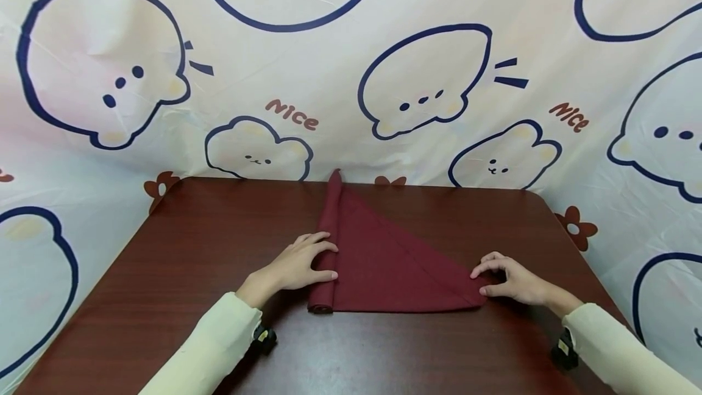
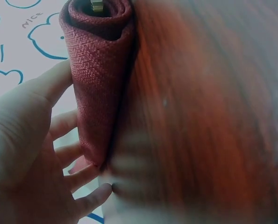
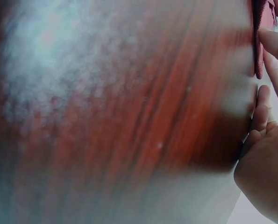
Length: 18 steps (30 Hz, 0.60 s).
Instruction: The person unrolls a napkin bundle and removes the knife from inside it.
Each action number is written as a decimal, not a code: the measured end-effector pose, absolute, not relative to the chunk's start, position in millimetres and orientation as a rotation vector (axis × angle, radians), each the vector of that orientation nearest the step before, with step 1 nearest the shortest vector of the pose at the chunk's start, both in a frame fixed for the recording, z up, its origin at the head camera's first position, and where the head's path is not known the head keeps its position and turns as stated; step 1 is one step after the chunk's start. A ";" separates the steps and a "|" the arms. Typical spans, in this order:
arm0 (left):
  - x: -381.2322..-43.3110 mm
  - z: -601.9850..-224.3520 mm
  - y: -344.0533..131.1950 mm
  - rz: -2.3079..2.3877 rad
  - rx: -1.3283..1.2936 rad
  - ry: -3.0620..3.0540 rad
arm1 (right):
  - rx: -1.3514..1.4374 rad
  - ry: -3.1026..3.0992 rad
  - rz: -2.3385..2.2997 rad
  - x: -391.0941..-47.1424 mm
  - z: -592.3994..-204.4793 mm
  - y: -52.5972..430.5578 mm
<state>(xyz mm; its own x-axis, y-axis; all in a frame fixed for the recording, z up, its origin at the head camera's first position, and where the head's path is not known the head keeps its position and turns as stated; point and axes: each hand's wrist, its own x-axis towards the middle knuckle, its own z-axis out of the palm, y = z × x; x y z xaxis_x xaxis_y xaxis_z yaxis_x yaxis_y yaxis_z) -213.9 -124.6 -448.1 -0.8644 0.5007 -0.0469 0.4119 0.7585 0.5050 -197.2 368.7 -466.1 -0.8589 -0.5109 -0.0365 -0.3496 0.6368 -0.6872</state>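
Observation:
A dark red cloth lies on the table, its left side wound into a long roll and the rest spread flat as a triangle. My left hand rests along the roll's left side, fingers spread, thumb nearer the roll's front end. Seen from the left wrist, the roll shows its spiral end, with a small metal-coloured piece in the opening. At the cloth's right corner, my right hand touches down with thumb and index fingertip set apart. The right wrist view catches only the cloth's edge beside the fingers.
The brown wooden table reaches back to a white curtain printed with cartoon outlines, which also hangs at both sides. A dark device sits at the left wrist and another device at the right wrist.

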 end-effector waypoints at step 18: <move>-213.5 -444.4 -136.5 0.713 0.704 2.775 | -0.700 2.647 -1.002 -198.0 -466.6 369.0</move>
<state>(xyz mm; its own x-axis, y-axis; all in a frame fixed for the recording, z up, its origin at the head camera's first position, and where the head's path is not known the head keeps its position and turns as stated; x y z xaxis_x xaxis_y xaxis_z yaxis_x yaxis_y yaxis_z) -213.5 -136.5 -444.4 -0.8690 0.4906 -0.0645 0.3988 0.7716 0.4955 -198.0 369.0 -466.6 -0.8608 -0.5073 -0.0401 -0.3536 0.6528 -0.6699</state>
